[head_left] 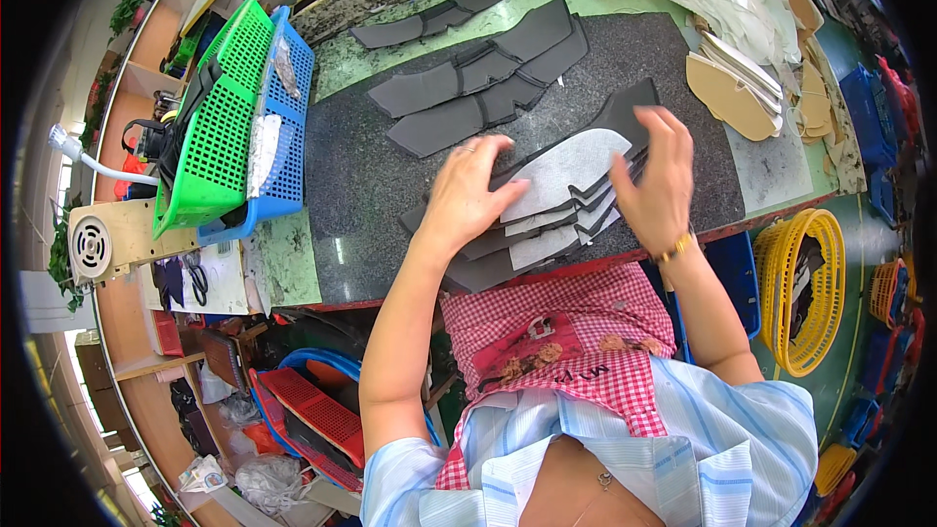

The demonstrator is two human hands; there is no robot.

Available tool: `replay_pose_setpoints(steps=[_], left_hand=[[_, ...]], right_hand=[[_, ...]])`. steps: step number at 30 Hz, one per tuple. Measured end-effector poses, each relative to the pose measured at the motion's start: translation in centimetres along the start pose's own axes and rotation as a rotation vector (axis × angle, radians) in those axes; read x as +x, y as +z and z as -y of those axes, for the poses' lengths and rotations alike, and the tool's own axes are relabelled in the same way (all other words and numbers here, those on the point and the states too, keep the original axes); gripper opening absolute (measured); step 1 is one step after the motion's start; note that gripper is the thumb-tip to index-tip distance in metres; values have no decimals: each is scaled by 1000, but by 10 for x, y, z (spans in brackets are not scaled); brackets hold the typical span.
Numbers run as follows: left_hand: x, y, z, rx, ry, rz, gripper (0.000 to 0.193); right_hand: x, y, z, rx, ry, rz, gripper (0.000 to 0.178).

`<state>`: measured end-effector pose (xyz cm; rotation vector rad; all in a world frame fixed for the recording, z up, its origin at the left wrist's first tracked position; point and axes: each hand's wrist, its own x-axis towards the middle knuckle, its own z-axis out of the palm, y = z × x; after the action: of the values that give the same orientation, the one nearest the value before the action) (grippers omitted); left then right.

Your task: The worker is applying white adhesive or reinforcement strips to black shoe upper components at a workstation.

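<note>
Near the table's front edge lies a fanned stack of black cut pieces [478, 273], their shape like shoe uppers. A pale grey lining piece [566, 171] lies on top, with more pale edges showing in the layers below. My left hand [467, 193] rests at the lining's left end, thumb and fingers apart. At its right end is my right hand [659, 185], fingers spread, the thumb close to the lining's tip; whether it touches is unclear. Neither hand grips anything. Beyond the stack, two overlapping black pieces [429, 93] lie on the dark mat, and another black piece [439, 20] lies farther back.
Green basket [220, 117] and blue basket [283, 127] stand at the table's left. White sheets [727, 5] and beige shaped boards [727, 98] are piled at the far right. A yellow basket [766, 293] stands below the right edge. The dark mat [342, 195] covers the table's middle.
</note>
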<state>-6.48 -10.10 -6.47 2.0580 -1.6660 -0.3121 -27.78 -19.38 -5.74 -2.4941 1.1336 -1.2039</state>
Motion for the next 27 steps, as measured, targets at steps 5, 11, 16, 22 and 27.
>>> replay_pose_setpoints(steps=[5, 11, 16, 22, 27], left_hand=[[-2, 12, -14, -151, 10, 275, 71], [-48, 10, -39, -323, -150, 380, 94], [-112, 8, -38, -739, -260, 79, 93], [-247, -51, -38, -216, -524, -817, 68], [-425, -131, 52, 1164, -1047, -1104, 48]], right_hand=[[-75, -24, 17, 989, 827, 1249, 35], [-123, -6, 27, 1524, 1073, 787, 38], [-106, -14, 43, 1231, 454, 912, 23], [-80, 2, 71, 878, -36, 1063, 34], [-75, 4, 71, 878, 51, 1044, 19]])
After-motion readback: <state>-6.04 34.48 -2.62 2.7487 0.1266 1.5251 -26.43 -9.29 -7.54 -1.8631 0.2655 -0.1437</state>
